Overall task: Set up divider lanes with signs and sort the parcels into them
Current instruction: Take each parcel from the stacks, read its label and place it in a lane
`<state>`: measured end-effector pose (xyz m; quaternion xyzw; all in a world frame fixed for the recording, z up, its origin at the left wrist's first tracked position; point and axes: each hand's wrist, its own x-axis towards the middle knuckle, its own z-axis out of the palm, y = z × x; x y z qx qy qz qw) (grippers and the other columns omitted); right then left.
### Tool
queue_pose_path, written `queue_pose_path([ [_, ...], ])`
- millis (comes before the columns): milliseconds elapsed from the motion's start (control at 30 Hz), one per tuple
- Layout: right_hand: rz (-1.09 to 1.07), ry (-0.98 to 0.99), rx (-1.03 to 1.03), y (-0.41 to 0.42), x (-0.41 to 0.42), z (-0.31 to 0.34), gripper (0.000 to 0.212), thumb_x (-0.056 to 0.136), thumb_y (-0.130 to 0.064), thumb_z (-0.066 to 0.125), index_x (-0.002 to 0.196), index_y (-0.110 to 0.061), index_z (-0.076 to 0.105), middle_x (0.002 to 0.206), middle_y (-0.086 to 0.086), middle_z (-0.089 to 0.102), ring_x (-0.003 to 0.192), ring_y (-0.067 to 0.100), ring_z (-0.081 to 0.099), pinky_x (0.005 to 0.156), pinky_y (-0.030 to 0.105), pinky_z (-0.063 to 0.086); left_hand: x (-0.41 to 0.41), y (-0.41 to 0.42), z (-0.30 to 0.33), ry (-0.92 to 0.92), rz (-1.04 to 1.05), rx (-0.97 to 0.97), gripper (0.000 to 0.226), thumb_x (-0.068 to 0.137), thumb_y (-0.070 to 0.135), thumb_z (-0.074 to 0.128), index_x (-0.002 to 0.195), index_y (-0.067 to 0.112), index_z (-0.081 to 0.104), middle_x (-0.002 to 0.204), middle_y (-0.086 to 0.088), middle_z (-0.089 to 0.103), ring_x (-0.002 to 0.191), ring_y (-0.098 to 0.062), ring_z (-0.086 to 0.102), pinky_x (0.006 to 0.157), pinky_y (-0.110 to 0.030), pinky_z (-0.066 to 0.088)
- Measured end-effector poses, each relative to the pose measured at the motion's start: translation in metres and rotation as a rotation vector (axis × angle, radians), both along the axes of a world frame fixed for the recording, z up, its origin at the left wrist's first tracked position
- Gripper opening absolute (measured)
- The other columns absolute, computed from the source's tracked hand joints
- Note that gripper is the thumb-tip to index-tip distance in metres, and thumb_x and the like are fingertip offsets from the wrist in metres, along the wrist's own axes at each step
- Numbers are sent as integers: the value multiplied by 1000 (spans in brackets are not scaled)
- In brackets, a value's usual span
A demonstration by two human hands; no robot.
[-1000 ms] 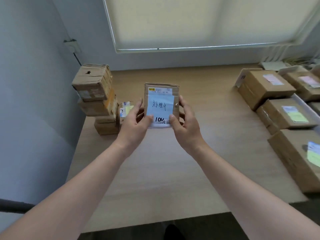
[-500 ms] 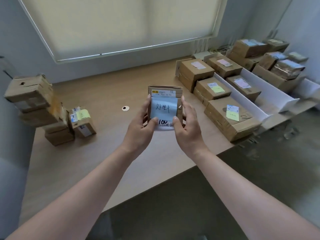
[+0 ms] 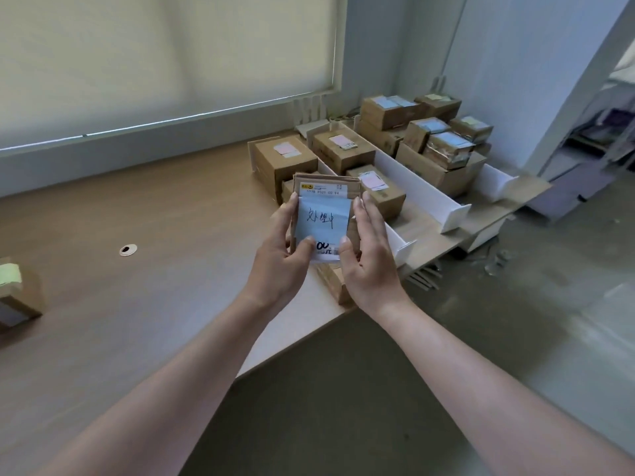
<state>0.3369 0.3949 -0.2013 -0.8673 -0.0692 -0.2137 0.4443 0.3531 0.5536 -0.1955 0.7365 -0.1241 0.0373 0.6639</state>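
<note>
Head view: our left hand and right hand clamp a small parcel upright above the bench edge. It hides boxes behind, and its handwritten blue note is hard to read.

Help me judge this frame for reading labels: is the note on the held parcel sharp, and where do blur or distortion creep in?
Head view: the blue note on the held parcel is legible, gripped by the left hand and right hand; far parcels look soft, their labels unreadable; the window blind is bright but not blown out; wide-angle bending curves the table edge and forearms.
</note>
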Motion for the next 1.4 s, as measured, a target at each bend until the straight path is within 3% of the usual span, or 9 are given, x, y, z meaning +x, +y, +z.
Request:
queue_pose_path([
  [133, -21, 21, -51, -68, 33, -10, 60, 108, -17, 45, 162, -10, 20, 171, 0, 12, 156, 10, 13, 107, 0, 24, 39, -65, -11, -35, 36, 69, 65, 102, 7, 56, 160, 28, 33, 164, 22, 19, 149, -26, 37, 96, -41, 59],
  [400, 1, 126, -59, -162, 154, -36, 59, 108, -16, 44, 162, -10, 20, 170, -2, 12, 142, -11, 9, 92, -11, 22, 162, -160, -53, -34, 27, 208, 67, 104, 7, 53, 163, 25, 26, 167, 25, 13, 154, 3, 10, 119, -41, 40],
  [567, 28, 181, -65, -204, 265, -46, 58, 108, -15, 42, 162, -10, 20, 171, -2, 11, 146, -7, 7, 97, -11, 14, 262, -204, -59, -29, 36, 305, 66, 104, 7, 51, 163, 21, 24, 169, 21, 8, 153, 6, 6, 116, -14, 33],
  [633, 29, 182, -64, -218, 306, -47, 58, 108, -16, 42, 162, -10, 22, 170, -1, 13, 148, -4, 9, 98, -10, 14, 303, -217, -57, -33, 30, 331, 65, 105, 8, 51, 163, 19, 23, 169, 21, 7, 154, 4, 7, 116, -13, 33],
  [733, 24, 181, -70, -240, 366, -49, 57, 107, -14, 44, 161, -8, 25, 170, 1, 18, 154, 4, 12, 110, -2, 13, 357, -236, -57, -61, 54, 399, 65, 105, 11, 51, 163, 15, 21, 170, 17, 6, 155, 2, 5, 126, -22, 19],
  [867, 63, 190, -66, -264, 444, -56, 57, 105, -11, 45, 159, -7, 30, 169, 2, 21, 155, 7, 15, 126, 24, 17, 421, -260, -59, -57, 95, 480, 65, 106, 15, 50, 163, 12, 19, 171, 12, 5, 155, 1, 1, 119, -6, 7],
  [1033, 176, 220, -58, -287, 546, -77, 54, 105, -9, 45, 158, -7, 33, 169, 0, 21, 153, 3, 15, 120, 10, 14, 505, -287, -79, 16, 219, 513, 64, 106, 15, 49, 163, 11, 19, 171, 11, 5, 155, 2, 2, 124, -17, 11],
  [1167, 274, 294, -37, -301, 619, -97, 53, 107, -11, 41, 159, -9, 31, 170, -2, 18, 154, 4, 13, 112, 0, 10, 566, -309, -98, 84, 307, 519, 63, 107, 14, 47, 163, 9, 19, 171, 8, 5, 155, 1, 1, 121, -10, 7],
  [1400, 353, 320, -23, -307, 726, -115, 51, 109, -15, 40, 159, -13, 33, 169, -4, 18, 155, 6, 13, 125, 36, 26, 663, -328, -112, 182, 427, 498, 62, 106, 14, 48, 162, 10, 22, 171, 8, 7, 155, -1, 4, 112, -1, 7],
])
